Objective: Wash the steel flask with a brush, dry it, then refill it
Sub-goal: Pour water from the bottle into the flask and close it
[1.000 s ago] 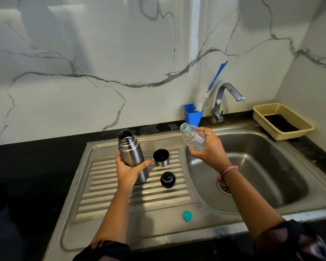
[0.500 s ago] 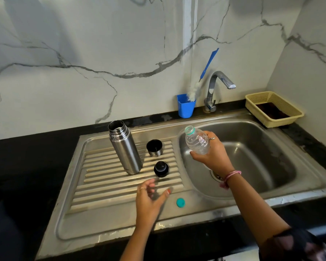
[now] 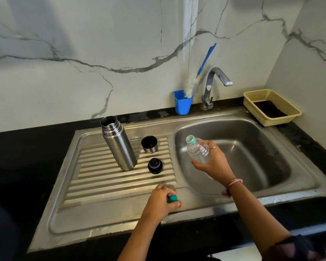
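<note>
Steel flask (image 3: 118, 143) was seen standing upright and uncapped on the ribbed drainboard (image 3: 94, 178) of the steel sink (image 3: 299, 166), touched by neither hand. Just right of it, a small steel cup (image 3: 149, 144) was placed mouth up, and a black stopper (image 3: 155, 165) was set on the ribs nearer the front. Left hand (image 3: 161, 201) was lowered onto the flat front part of the drainboard, with its fingers (image 3: 170, 191) and thumb pinched round a small teal bottle cap (image 3: 173, 198). Right hand (image 3: 214, 162) was held over the basin, fingers wrapped round a clear plastic bottle (image 3: 198, 149), uncapped, neck tilted up toward the left. A pink band (image 3: 231, 185) was worn on the right wrist. At the back, a blue cup (image 3: 183, 102) was stood on the black counter (image 3: 26, 140) beside the tap (image 3: 213, 85), with a blue-handled bottle brush (image 3: 205, 61) propped in it, bristles down. A yellow basket (image 3: 271, 106) was set at the far right corner.
</note>
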### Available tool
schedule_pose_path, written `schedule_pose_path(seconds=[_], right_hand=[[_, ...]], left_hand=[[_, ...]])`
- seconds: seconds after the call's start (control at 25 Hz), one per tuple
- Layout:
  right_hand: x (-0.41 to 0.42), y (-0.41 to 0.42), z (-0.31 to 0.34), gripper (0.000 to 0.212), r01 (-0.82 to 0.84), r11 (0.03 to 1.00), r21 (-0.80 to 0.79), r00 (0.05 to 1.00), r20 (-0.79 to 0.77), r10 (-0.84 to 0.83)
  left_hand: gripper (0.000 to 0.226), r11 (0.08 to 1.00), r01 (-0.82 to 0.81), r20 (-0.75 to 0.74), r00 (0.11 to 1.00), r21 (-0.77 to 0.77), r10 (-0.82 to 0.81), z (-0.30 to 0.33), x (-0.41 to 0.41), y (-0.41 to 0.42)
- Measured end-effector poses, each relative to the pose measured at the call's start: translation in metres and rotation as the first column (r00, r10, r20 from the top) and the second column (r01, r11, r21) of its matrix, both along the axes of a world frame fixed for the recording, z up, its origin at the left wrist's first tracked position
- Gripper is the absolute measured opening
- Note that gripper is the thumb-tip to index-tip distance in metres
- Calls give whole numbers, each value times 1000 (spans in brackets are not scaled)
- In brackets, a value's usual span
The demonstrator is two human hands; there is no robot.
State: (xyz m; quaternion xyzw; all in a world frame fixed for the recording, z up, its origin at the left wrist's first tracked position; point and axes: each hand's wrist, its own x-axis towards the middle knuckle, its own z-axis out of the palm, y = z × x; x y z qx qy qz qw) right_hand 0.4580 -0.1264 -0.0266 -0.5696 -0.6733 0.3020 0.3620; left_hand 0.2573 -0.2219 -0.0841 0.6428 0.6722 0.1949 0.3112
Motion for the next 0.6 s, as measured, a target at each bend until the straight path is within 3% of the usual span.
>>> schedule_pose_path(seconds=[0.12,0.2,0.24,0.32,0.4,0.44,0.52,0.6], right_hand=[[5,-1,0,63,-22,1000,-14,1000,-3,22],[8,-2,2,64,-49,999,-13,999,8,49],[9,-2,5,67,-58,998,-16,998,14,59],[12,-2,10,71,-71,997,-21,997,22,72],[15,-2,16,72,-98,995,-16,995,33,99],[16,-2,19,72,-117,993,-2,992,38,117],[19,-1,24,69,-136,990,41,990,37,135],[23,0,28,68,-142,984,105,988,73,134]], left_hand=[[29,1000,-20,-6,1000,15,20,4,4,0],[23,992,-117,192,976,47,106,20,12,6],[21,979,-201,385,906,35,172,32,17,12],[23,936,-347,757,595,-62,271,64,28,30],[28,915,-385,937,258,-123,234,94,41,48],[25,909,-395,967,149,-134,208,106,49,56],[16,893,-433,979,91,-127,183,122,61,67],[15,877,-468,975,122,-106,183,129,71,71]])
